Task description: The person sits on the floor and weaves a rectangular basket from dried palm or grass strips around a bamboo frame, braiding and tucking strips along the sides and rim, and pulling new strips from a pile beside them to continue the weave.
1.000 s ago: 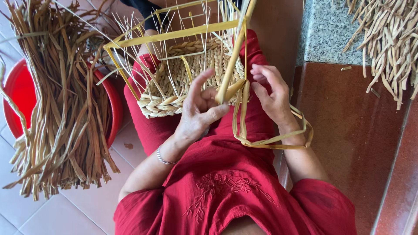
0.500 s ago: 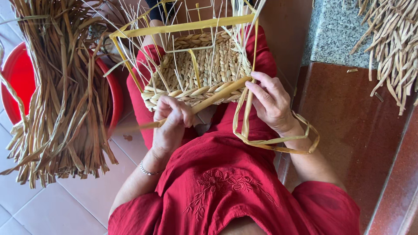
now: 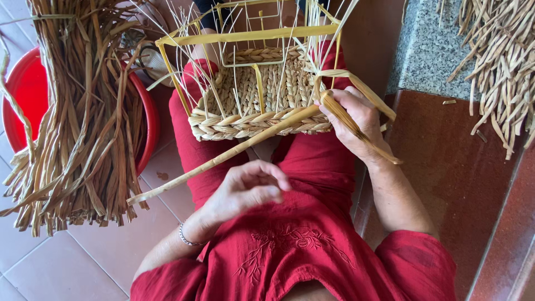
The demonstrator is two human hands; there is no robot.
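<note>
A half-woven straw basket (image 3: pixel 253 114) on a yellow wire frame (image 3: pixel 245 37) rests on my red-clad lap. My right hand (image 3: pixel 356 120) grips a looped straw strand (image 3: pixel 356 92) at the basket's right corner. A long pale strand (image 3: pixel 223 156) runs from that corner down to the left. My left hand (image 3: pixel 248 187) hovers over my lap just below this strand, fingers curled loosely, holding nothing that I can see. A bracelet circles the left wrist.
A thick bundle of dried straw (image 3: pixel 83 111) lies across a red basin (image 3: pixel 22 95) on the tiled floor at left. More dried straw (image 3: pixel 501 61) lies on a grey stone ledge at top right. A brown-red step (image 3: pixel 462 184) runs along the right.
My left hand has let go of the long strand and dropped towards my lap. My right hand has pulled the loop tighter at the basket's right corner, and the strand now points down-left.
</note>
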